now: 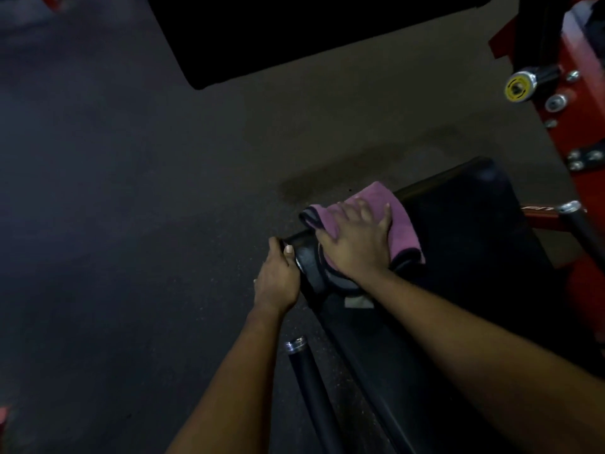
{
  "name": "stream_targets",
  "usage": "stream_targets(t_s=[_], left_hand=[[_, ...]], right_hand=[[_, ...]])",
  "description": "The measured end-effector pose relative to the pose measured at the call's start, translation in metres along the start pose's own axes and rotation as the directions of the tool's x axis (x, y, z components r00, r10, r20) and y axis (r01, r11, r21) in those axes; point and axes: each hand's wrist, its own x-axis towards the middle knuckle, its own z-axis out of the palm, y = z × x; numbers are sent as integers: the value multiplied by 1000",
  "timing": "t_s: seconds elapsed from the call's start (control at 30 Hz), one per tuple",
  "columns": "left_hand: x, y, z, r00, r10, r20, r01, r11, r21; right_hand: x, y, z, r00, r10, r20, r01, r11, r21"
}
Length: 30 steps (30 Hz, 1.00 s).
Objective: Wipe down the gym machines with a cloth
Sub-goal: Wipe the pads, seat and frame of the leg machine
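Note:
A pink cloth (404, 229) with a dark hem lies over the near left corner of a black padded seat (471, 224) on a red-framed gym machine. My right hand (357, 240) presses flat on the cloth with fingers spread. My left hand (278, 280) grips the black rounded end of the seat's corner, thumb on top. Part of the cloth is hidden under my right palm.
The red machine frame (582, 103) with bolts and a yellow-capped knob (520, 86) rises at the right. A black handle bar (311, 388) with a metal end sticks out below my left forearm. Another black pad (294, 34) hangs at the top. Dark rubber floor spreads left.

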Motion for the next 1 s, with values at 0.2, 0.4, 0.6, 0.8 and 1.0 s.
stream_targets(t_s=[0.2, 0.4, 0.6, 0.8, 1.0], left_hand=[[1, -5, 1, 1000, 12, -2, -12, 1000, 7], [-2, 2, -1, 998, 27, -52, -21, 993, 116], [5, 15, 5, 958, 146, -246, -88, 969, 232], [17, 31, 33, 960, 73, -270, -32, 988, 153], [17, 26, 36, 948, 109, -301, -63, 986, 157]], right_hand=[[18, 49, -2, 996, -91, 22, 91, 996, -16], [-19, 34, 6, 997, -80, -22, 80, 997, 11], [4, 57, 0, 993, 110, -41, -109, 994, 18], [-20, 79, 5, 992, -118, -36, 118, 993, -16], [1, 65, 3, 986, 161, -54, -159, 987, 36]])
